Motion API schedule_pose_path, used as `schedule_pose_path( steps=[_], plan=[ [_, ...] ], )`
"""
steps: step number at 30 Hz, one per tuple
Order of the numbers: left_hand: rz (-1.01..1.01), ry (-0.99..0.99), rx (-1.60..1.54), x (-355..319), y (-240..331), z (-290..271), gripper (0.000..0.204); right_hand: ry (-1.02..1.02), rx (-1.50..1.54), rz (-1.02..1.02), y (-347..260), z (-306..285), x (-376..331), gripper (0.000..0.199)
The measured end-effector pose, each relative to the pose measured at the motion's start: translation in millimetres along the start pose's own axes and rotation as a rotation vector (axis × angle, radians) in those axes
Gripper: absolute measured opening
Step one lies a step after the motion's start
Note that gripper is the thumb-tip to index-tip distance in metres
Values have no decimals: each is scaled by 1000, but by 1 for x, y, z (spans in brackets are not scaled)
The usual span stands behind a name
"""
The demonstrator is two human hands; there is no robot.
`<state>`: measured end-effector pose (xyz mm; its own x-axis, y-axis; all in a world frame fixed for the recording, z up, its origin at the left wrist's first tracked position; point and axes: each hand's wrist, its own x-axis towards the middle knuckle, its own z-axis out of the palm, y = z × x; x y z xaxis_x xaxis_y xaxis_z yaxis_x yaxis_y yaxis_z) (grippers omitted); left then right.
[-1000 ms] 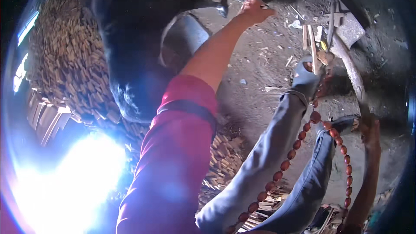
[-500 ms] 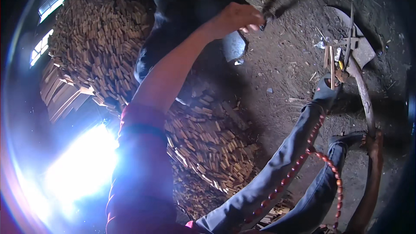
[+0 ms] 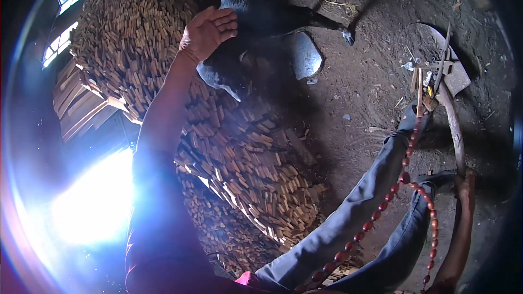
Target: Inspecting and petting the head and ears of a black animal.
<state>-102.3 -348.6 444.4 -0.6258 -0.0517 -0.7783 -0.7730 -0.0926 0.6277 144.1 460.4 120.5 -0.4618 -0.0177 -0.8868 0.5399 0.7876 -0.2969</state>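
My left hand (image 3: 208, 31) is raised with its fingers stretched out and nothing in it. It is over or beside the dark, short-haired animal (image 3: 253, 16); I cannot tell whether they touch. The animal's head points down over the wood pile, and one leg (image 3: 321, 18) reaches out to the right across the ground. Low on the right, my right hand (image 3: 464, 185) grips the end of a long wooden handle (image 3: 453, 125). At the handle's far end is a metal tool head (image 3: 455, 73), resting on the dirt; its exact kind is unclear.
Small wood pieces form a large pile (image 3: 131, 38) on the left. A flat pale slab (image 3: 305, 55) lies beside the animal. Wood sticks (image 3: 419, 84) are by my foot. A red bead string (image 3: 376, 215) hangs before my legs. Bright light glares at lower left.
My left hand has moved away from the animal's outstretched leg, left to near its head and neck, and its fingers have spread. My right hand stays on the handle.
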Motion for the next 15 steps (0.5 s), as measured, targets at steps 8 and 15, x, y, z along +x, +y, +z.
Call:
schedule_pose_path(
  steps=[8,15],
  plan=[
    [120,511,-65,-43,-15,-70,47,-172,32,34,7,-4,6,25],
    [278,625,-78,-37,-57,-54,42,3,-22,-152,50,3,11,9]
  ],
)
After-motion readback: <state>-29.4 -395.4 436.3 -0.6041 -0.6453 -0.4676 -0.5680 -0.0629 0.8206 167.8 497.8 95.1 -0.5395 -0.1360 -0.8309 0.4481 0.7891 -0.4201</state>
